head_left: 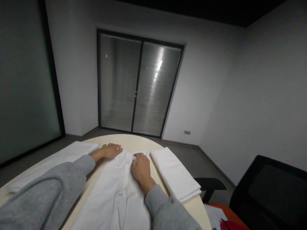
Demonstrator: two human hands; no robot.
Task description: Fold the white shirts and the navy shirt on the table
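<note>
A pair of white trousers [105, 188] lies spread on the round table, waistband at the far end and legs running toward me. My left hand [110, 150] rests at the waistband's left corner, fingers stretched out to the right and holding nothing. On the right part of the waistband, my right hand [141, 168] presses down with slightly bent fingers, the thumb side toward the middle. Creases run down the centre of the cloth between the legs. The lower ends of the legs are outside the view.
A folded white cloth [176, 174] lies right of the trousers, and another white cloth [59, 161] lies to the left, partly behind my sleeve. The pale table [129, 140] has a curved far edge. A black mesh chair [271, 191] with papers [214, 215] on its orange seat stands at right.
</note>
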